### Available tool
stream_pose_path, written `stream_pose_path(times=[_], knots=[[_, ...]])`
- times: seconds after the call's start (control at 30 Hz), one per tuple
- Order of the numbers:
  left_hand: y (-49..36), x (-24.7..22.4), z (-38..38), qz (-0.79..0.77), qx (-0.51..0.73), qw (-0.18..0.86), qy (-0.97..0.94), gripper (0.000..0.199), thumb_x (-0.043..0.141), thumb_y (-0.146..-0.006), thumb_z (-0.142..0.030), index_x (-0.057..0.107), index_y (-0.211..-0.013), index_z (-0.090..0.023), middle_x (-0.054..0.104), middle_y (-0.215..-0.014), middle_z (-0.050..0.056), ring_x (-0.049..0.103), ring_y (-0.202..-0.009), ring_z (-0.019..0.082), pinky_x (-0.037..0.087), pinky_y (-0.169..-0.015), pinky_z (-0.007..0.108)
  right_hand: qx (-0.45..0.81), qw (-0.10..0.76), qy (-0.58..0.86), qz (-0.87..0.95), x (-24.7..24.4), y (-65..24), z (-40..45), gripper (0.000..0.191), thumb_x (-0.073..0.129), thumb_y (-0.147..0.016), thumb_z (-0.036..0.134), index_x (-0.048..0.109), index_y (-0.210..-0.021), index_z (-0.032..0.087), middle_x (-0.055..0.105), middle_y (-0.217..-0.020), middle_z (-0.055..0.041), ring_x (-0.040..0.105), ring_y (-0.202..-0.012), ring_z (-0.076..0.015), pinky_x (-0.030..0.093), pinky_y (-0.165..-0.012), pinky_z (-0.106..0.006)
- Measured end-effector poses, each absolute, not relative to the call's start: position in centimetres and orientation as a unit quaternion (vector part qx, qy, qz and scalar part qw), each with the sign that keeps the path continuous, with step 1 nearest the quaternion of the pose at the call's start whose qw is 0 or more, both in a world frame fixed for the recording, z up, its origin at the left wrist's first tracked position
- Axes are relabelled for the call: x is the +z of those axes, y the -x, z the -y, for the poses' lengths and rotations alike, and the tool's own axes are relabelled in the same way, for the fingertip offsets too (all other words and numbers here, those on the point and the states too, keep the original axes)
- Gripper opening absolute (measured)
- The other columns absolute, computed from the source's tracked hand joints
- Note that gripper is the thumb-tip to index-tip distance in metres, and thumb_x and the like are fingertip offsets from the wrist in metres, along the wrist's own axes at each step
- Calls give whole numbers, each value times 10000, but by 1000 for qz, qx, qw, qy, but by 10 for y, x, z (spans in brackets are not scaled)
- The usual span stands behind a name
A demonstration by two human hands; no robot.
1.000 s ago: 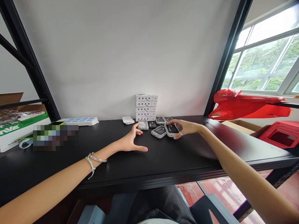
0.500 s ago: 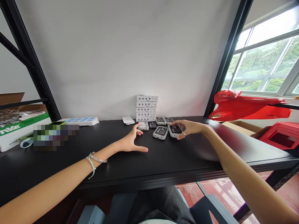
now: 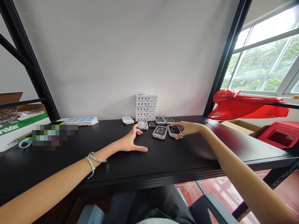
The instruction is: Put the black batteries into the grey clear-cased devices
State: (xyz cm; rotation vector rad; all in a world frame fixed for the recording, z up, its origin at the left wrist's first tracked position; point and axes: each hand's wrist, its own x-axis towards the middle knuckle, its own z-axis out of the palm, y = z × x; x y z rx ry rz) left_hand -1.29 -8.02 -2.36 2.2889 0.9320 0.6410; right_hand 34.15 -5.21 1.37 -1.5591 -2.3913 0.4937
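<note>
The left hand (image 3: 130,141) lies low on the black desk (image 3: 116,168), spread wide, holding nothing, with the thumb pointing right and the fingers reaching up. Its index fingertip (image 3: 139,124) is just beside a gray-framed device (image 3: 143,125), possibly touching it, though the view is too distant to be sure.

The right hand (image 3: 188,128) is narrowly curled over the right end of a second device (image 3: 174,131), with its fingers on top and its thumb near the lower edge. It touches that device, but whether it has a firm grip is hard to tell.

Between the hands, a third device (image 3: 160,132) lies flat. Two more (image 3: 164,120) sit behind it, and a dark one (image 3: 151,124) sits beside the first. Behind them, a stack of white boxes (image 3: 144,107) stands against the wall (image 3: 116,56), with a small white item (image 3: 127,119) just left of it. A power strip (image 3: 79,121) lies farther left on the desk. A red bag (image 3: 247,105) hangs to the right.
</note>
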Motion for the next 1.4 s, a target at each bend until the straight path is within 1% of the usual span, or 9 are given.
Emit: stream_pose_path(times=[0.13, 0.3, 0.43, 0.53, 0.7, 0.9, 1.0, 1.17, 1.4], knots=[[14, -25, 79, -343, 247, 291, -858, 1142, 771, -617, -537, 25, -1441, -278, 430, -1307, 150, 406, -1248, 289, 331, -1027, 527, 160, 117, 538, 819, 17, -333, 55, 754, 733, -593, 520, 571, -1283, 264, 482, -1396, -66, 479, -1206, -379, 398, -997, -467], [14, -26, 78, -339, 254, 297, -856, 1157, 785, -602, -528, 30, -1445, -288, 434, -1297, 144, 404, -1253, 291, 292, -1055, 549, 87, 177, 498, 844, 11, -301, 64, 732, 651, -653, 647, 555, -1282, 285, 470, -1391, -61, 371, -1296, -346, 282, -1072, -467], [13, -25, 78, -342, 253, 291, -857, 1153, 785, -602, -528, 36, -1444, -284, 432, -1299, 143, 404, -1253, 289, 296, -1059, 539, 65, 138, 531, 833, 5, -274, 69, 837, 648, -592, 719, 540, -1293, 275, 508, -1344, -93, 320, -1303, -393, 203, -1064, -535], [12, -24, 81, -345, 249, 285, -859, 1152, 777, -606, -542, 31, -1442, -272, 430, -1299, 143, 402, -1252, 282, 292, -1066, 527, 74, 108, 520, 844, 5, -271, 67, 826, 612, -629, 723, 511, -1315, 275, 495, -1360, -97, 308, -1317, -375, 153, -1069, -541], [9, -24, 80, -366, 243, 285, -852, 1086, 724, -662, -574, 41, -1443, -252, 415, -1313, 152, 404, -1250, 281, 325, -1050, 506, 82, 107, 502, 854, 5, -289, 54, 764, 610, -671, 676, 518, -1312, 271, 463, -1396, -91, 286, -1331, -360, 169, -1068, -531], [3, -16, 37, -392, 255, 177, -866, 707, 607, -736, -620, 418, -1301, -238, 374, -1372, 111, 378, -1290, 307, 338, -1068, 450, 65, 124, 484, 864, 1, -296, 50, 700, 570, -735, 647, 522, -1310, 251, 419, -1427, -102, 271, -1338, -345, 210, -1051, -533], [0, 1, 4, -399, 220, 111, -883, 824, 662, -653, -641, 430, -1311, -203, 367, -1415, 105, 362, -1311, 320, 299, -1098, 408, 48, 156, 484, 860, 2, -296, 53, 662, 560, -743, 650, 529, -1286, 273, 451, -1391, -89, 303, -1322, -324, 231, -1044, -514], [-7, 19, -31, -449, 90, 124, -880, 961, 678, -563, -693, 388, -1351, -224, 401, -1433, 102, 380, -1307, 313, 338, -1061, 388, 37, 150, 496, 855, 1, -295, 54, 597, 563, -742, 639, 564, -1223, 285, 491, -1340, -83, 338, -1286, -334, 254, -1020, -517], [-10, 15, -3, -444, 51, 136, -884, 1012, 644, -550, -738, 368, -1371, -215, 359, -1440, 124, 390, -1290, 324, 363, -1033, 378, 41, 164, 484, 859, 1, -290, 57, 567, 576, -738, 626, 569, -1196, 291, 497, -1332, -73, 344, -1281, -333, 239, -1028, -512]])
